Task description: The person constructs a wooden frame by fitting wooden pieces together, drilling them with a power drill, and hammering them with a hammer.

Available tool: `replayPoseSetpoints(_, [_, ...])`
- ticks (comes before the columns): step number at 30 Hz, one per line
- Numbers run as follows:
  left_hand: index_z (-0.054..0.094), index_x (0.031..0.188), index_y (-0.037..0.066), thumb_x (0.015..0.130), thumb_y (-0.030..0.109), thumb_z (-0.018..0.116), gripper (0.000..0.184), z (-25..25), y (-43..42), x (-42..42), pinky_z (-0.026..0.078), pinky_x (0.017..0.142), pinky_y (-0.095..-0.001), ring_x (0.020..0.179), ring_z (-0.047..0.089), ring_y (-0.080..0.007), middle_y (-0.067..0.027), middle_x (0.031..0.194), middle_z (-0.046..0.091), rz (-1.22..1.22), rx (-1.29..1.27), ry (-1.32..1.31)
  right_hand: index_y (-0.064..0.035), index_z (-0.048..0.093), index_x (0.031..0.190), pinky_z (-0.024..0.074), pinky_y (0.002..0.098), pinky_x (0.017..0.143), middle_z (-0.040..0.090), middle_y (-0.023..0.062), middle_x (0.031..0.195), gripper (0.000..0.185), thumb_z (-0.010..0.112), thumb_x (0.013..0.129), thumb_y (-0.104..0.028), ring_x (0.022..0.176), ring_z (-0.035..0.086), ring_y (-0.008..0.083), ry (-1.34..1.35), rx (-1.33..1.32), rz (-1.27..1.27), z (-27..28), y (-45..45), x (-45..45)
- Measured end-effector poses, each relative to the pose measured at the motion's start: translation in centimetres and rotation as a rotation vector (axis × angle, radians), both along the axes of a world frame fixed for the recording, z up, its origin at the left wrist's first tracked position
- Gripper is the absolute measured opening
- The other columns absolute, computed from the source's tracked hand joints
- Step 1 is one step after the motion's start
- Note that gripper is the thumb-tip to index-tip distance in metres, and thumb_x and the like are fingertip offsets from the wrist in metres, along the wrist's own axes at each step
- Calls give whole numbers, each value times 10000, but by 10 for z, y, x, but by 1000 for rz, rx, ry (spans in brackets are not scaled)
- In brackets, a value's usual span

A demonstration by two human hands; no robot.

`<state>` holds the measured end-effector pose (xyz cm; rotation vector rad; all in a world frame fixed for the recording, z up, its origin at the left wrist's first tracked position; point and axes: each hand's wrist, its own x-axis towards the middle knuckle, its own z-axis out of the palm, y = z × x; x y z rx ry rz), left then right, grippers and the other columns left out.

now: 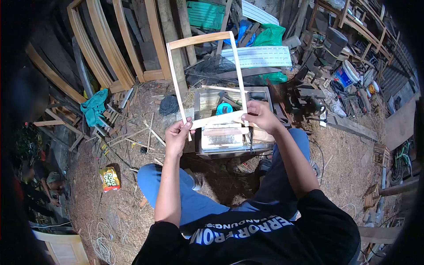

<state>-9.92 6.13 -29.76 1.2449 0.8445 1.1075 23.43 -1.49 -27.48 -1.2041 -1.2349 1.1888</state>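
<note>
A slim wooden frame [201,39] is being held up over a low counter [238,153], its near corners being pinched between thumb and fingers by the left grip [176,137] and the right grip [263,117]. A crosspiece [218,119] is being stretched between the two grips, slightly higher at the right one; whether it is being joined to the sides cannot be told. By being taken at both corners, the frame is presumably being steadied and its thin sides are being saved from twisting. The far rail is being pointed away from both grips, perhaps so that the whole outline is being shown. Below and between the grips, a wooden strip [223,131] is being supported over the counter. Just beyond the crosspiece, a round blue object [224,109] is being kept near the right grip, likely for convenience. Well left of the left grip, a snack packet [109,178] is being left on the floor [335,176], apparently out of the way.
</note>
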Motion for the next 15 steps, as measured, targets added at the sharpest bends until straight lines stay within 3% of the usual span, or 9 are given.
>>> replayPoseSetpoints(10, [680, 1192, -37, 949, 101, 695, 281, 6, -7, 2, 522, 733, -240, 794, 661, -97, -38, 903, 720, -47, 38, -23, 7, 631, 1075, 521, 297, 868, 721, 74, 980, 210, 708, 881, -7, 909, 673, 147, 37, -11, 41, -8, 1, 6])
replayPoseSetpoints(15, [669, 1209, -40, 953, 93, 681, 289, 14, -11, 3, 567, 771, -278, 847, 677, -125, -64, 939, 724, -59, 83, -52, 24, 629, 1114, 542, 300, 855, 718, 86, 995, 231, 691, 893, -2, 914, 681, 150, 85, -24, 68, -9, 2, 6])
